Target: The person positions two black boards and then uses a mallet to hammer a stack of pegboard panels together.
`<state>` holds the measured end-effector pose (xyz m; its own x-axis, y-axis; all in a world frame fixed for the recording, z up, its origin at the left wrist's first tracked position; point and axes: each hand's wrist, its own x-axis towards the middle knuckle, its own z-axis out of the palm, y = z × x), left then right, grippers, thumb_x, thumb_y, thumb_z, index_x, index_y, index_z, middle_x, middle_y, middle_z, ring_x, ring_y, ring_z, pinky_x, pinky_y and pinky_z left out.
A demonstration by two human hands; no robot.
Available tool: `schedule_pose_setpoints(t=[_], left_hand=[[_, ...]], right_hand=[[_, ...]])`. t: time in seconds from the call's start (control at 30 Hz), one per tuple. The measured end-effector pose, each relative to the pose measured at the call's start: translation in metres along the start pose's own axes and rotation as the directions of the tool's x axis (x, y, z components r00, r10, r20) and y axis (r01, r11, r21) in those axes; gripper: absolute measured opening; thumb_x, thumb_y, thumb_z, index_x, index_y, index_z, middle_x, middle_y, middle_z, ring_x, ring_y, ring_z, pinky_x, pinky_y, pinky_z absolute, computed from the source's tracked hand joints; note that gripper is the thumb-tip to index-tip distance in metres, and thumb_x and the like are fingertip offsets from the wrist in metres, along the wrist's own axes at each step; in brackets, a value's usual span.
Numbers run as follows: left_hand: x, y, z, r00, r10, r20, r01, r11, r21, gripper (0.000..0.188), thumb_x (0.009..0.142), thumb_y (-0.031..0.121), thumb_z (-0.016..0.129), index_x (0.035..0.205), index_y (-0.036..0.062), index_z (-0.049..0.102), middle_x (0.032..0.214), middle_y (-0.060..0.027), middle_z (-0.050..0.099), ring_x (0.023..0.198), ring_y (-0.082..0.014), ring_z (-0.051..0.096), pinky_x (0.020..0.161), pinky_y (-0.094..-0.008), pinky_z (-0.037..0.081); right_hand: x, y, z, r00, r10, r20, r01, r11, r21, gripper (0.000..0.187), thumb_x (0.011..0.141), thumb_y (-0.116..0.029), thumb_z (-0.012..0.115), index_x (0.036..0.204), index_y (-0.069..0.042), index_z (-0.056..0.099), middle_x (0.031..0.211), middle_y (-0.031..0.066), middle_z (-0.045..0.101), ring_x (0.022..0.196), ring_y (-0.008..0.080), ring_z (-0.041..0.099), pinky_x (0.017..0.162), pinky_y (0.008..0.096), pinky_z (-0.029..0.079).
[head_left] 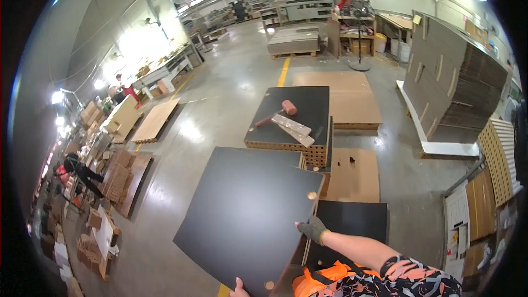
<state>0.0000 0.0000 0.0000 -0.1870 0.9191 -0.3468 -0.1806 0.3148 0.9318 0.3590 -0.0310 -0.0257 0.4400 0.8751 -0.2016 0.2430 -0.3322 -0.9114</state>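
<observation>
Gripping a large black panel (247, 214) by its right edge with the right hand (313, 230), gloved to the knuckles, closed on the board's thickness with a bare fingertip over the top face. Touching the panel's near edge with the left hand (238, 290), mostly cropped off; cannot tell how far closed. Holding the panel face up, with pale round marks near two corners, above the edges of further boards at its far right corner. Wearing a patterned sleeve (412, 272) and orange cloth (324, 280), both right of the panel's near end. Having a lower black board (355, 223) just beside the panel on its right. Facing, just beyond the panel, a black-topped stack (308, 102), topped with a red-headed mallet (289, 108) and two overlapping pale strips (294, 125). Standing also before two brown sheets (357, 173) (338, 93), beyond the panel and to its right, and, farther right, a tall cardboard stack (445, 71). Sharing the floor (190, 115) with a co-worker (82, 173), bent over and well apart to the panel's left.
</observation>
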Motion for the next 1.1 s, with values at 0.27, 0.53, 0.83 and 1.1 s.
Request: schedule_pose_setpoints(t=[0.27, 0.53, 0.83, 1.1], left_hand=[[0.020, 0.019, 0.048, 0.977, -0.082, -0.197, 0.122, 0.972, 0.199, 0.058, 0.081, 0.029, 0.078, 0.105, -0.0189, 0.057, 0.104, -0.0236, 0.064, 0.083, -0.0294, 0.065, 0.074, -0.0434, 0.055], [0.045, 0.004, 0.065, 0.974, -0.084, -0.209, 0.157, 0.917, 0.367, 0.066, 0.081, 0.036, 0.078, 0.108, -0.0197, 0.055, 0.104, -0.0231, 0.064, 0.083, -0.0312, 0.066, 0.073, -0.0450, 0.057], [0.020, -0.005, 0.073, 0.974, -0.092, -0.208, 0.142, 0.960, 0.242, 0.056, 0.084, 0.031, 0.075, 0.106, -0.0173, 0.056, 0.103, -0.0214, 0.065, 0.085, -0.0284, 0.065, 0.072, -0.0434, 0.057], [0.021, 0.003, 0.099, 0.994, 0.034, -0.109, 0.014, 0.912, 0.410, 0.046, 0.084, 0.029, 0.075, 0.106, -0.0106, 0.063, 0.103, -0.0132, 0.067, 0.085, -0.0205, 0.063, 0.079, -0.0362, 0.051]], right_hand=[[0.072, -0.040, -0.005, 0.916, 0.387, -0.105, -0.398, 0.911, -0.109, 0.065, 0.086, -0.050, 0.060, 0.113, 0.009, 0.060, 0.120, 0.0290, 0.060, 0.113, 0.0376, 0.059, 0.094, 0.0404, 0.047], [0.108, -0.058, -0.036, 0.922, 0.388, -0.002, -0.383, 0.909, -0.163, 0.057, 0.086, -0.046, 0.061, 0.103, 0.009, 0.059, 0.090, 0.0211, 0.063, 0.070, 0.0303, 0.065, 0.057, 0.0397, 0.052], [0.133, -0.068, -0.041, 0.872, 0.487, 0.046, -0.457, 0.845, -0.279, 0.044, 0.085, -0.039, 0.063, 0.094, 0.004, 0.065, 0.088, 0.0198, 0.066, 0.067, 0.0287, 0.065, 0.057, 0.0370, 0.053], [0.166, -0.036, -0.051, 0.868, 0.493, 0.059, -0.485, 0.868, -0.107, 0.054, 0.091, -0.044, 0.059, 0.101, 0.009, 0.057, 0.089, 0.0198, 0.064, 0.068, 0.0290, 0.065, 0.054, 0.0397, 0.055]])
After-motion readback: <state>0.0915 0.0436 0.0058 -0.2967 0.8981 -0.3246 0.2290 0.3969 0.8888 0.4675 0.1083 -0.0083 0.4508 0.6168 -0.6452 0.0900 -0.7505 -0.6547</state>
